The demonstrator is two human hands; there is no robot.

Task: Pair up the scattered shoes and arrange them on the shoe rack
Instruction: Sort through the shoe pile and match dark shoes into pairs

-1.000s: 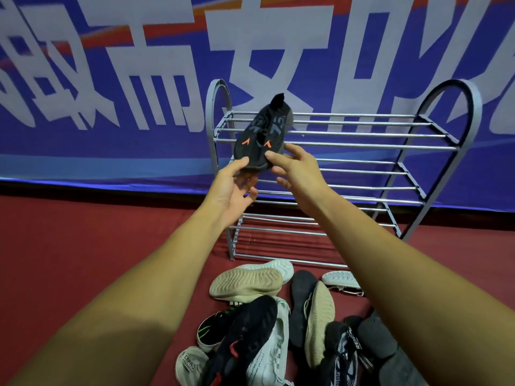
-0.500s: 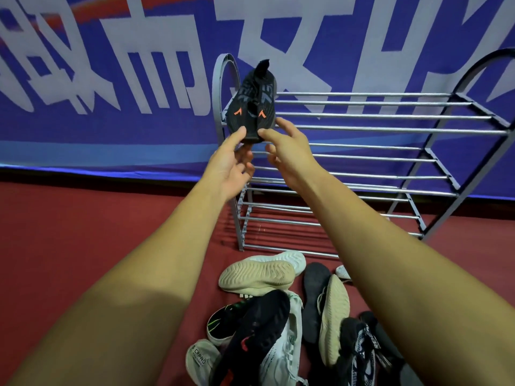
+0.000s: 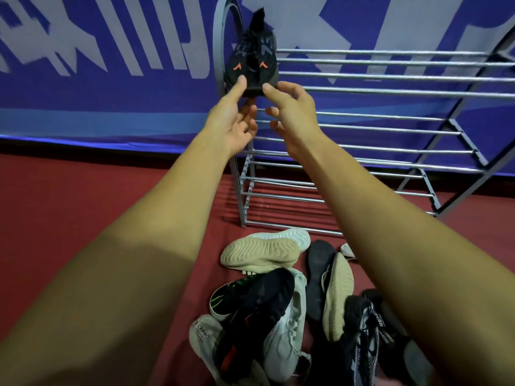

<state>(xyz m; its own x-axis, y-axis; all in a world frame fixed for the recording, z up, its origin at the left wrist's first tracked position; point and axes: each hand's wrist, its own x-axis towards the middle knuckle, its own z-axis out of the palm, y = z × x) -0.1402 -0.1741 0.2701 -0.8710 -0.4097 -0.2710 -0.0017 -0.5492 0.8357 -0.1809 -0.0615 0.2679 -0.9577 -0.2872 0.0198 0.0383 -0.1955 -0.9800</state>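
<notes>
Black shoes (image 3: 252, 62), orange-chevroned, sit on the tubular metal shoe rack (image 3: 390, 76).

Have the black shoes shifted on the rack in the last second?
Yes. The black shoes slid left, closer to the rack's left arch.

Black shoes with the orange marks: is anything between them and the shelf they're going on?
Nothing visible. The black shoes already rest on the rack's top shelf at its left end, with the left hand and right hand touching their near ends.
</notes>
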